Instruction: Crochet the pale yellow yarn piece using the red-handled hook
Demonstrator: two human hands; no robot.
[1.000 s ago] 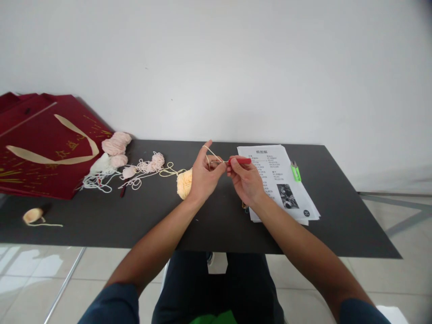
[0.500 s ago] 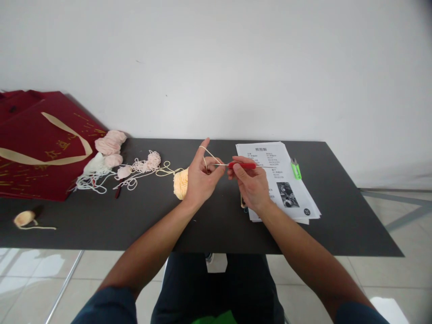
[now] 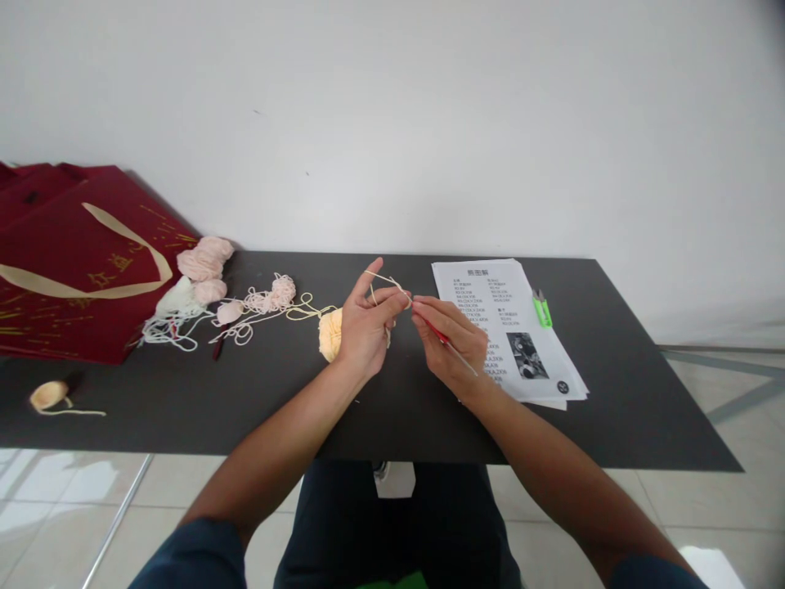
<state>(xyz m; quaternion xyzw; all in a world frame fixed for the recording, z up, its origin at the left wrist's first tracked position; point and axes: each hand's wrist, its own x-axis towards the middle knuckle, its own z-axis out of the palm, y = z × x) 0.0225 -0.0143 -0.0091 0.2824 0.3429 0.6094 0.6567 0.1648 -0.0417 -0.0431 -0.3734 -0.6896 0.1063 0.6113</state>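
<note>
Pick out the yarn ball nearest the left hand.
The yellow ball, partly hidden by the left hand. The pink balls and the white one lie farther left.

On the desk (image 3: pixel 589 352) I see a bag (image 3: pixel 91 278) at the left end, wool balls (image 3: pixel 205 260) just beside it, a small cup-like piece (image 3: pixel 50 396) near the front edge, and papers (image 3: pixel 521 327) right of the middle, scissors (image 3: pixel 542 311) on them.
</note>
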